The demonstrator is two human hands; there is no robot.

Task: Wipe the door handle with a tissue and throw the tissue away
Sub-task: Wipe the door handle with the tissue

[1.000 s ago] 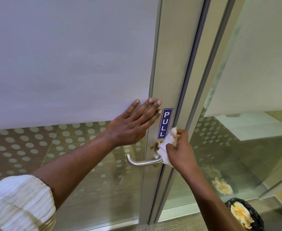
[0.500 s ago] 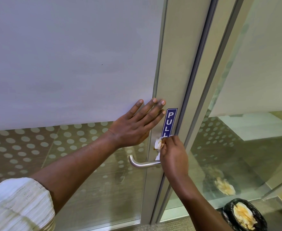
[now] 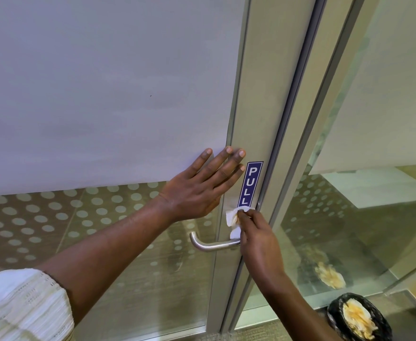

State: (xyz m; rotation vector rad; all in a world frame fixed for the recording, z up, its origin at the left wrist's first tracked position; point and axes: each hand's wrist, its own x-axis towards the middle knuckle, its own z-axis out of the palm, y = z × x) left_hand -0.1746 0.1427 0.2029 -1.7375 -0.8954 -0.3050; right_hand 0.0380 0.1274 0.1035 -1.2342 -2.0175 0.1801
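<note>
A silver lever door handle (image 3: 210, 244) sticks out to the left from the metal door frame (image 3: 261, 99). My right hand (image 3: 257, 239) pinches a crumpled white tissue (image 3: 234, 221) against the frame just above the handle's base, under a blue PULL sign (image 3: 250, 184). My left hand (image 3: 202, 188) lies flat with fingers spread on the door, left of the sign, holding nothing.
A black-lined bin (image 3: 358, 318) with crumpled paper inside stands on the floor at the lower right. The frosted glass door panel (image 3: 103, 94) fills the left. A fixed glass panel (image 3: 362, 193) reflects the bin on the right.
My right hand with the tissue has shifted left and down onto the frame by the handle's base, covering more of the tissue. My left hand stays pressed flat on the door.
</note>
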